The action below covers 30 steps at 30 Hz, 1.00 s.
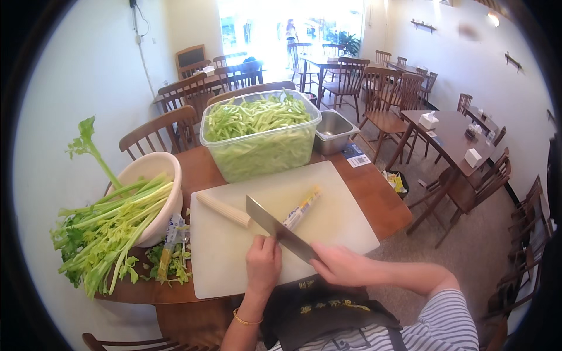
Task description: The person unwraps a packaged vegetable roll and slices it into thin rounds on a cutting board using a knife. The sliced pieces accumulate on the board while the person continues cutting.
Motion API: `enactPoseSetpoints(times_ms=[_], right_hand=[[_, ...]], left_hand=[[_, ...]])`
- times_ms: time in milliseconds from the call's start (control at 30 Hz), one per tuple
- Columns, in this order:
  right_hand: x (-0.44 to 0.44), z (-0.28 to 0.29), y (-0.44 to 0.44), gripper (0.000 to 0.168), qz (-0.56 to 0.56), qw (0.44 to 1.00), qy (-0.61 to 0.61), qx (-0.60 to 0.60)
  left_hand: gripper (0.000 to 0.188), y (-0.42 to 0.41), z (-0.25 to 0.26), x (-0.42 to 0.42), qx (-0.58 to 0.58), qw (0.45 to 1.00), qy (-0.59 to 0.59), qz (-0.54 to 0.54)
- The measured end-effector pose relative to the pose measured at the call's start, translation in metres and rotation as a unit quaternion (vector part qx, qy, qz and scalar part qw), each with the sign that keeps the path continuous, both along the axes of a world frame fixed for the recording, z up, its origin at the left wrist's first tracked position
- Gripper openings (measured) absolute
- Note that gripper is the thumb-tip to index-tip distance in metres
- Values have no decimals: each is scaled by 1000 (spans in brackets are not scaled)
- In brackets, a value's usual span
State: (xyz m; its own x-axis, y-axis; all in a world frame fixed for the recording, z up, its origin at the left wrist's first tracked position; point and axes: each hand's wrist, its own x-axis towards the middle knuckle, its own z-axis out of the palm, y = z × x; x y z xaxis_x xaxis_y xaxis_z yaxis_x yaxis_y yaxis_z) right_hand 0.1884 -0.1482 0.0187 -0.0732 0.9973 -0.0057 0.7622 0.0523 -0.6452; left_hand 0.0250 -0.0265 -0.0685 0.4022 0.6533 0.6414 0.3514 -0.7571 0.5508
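A white cutting board [228,267] lies on the table before me. My right hand [340,263] grips a cleaver [274,226] by its handle end, with the blade slanting up to the left. The blade crosses over a stick in a printed plastic wrapper [304,207]. My left hand [263,261], fingers curled, closes at the near end of this wrapped stick; blade and fingers partly hide that end. To the left of the blade lies a pale, ribbed, unwrapped stick [224,209], apart from both hands.
A clear plastic tub [263,151] of cut celery [259,115] stands behind the board, beside a steel pan [333,131]. At left, celery stalks [118,219] overhang a pale bowl [173,175]. Printed wrappers [172,245] and leaves lie between bowl and board. Wooden chairs and tables surround me.
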Motion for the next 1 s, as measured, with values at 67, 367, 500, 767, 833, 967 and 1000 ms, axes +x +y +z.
enactPoseSetpoints(times_ms=[67, 367, 500, 767, 833, 967, 1000], right_hand=[[0, -5, 13, 21, -14, 1000, 10, 25], [-3, -15, 13, 21, -5, 1000, 3, 23], [7, -20, 29, 22, -23, 997, 27, 68], [16, -3, 18, 21, -18, 999, 32, 37], [10, 11, 13, 19, -13, 1000, 23, -5], [10, 17, 5, 19, 16, 1000, 10, -22], [9, 18, 3, 19, 17, 1000, 8, -23]], left_hand=[[11, -4, -1, 5, 4, 1000, -14, -8], [7, -7, -6, 1, 11, 999, -42, 19], [5, -4, -7, -2, -57, 995, -77, 15], [4, 6, -15, -17, -220, 965, -140, 32], [5, 5, -17, -18, -230, 962, -140, 38], [9, -1, -6, -16, -277, 950, -136, 36], [10, -1, -5, -15, -272, 953, -127, 40]])
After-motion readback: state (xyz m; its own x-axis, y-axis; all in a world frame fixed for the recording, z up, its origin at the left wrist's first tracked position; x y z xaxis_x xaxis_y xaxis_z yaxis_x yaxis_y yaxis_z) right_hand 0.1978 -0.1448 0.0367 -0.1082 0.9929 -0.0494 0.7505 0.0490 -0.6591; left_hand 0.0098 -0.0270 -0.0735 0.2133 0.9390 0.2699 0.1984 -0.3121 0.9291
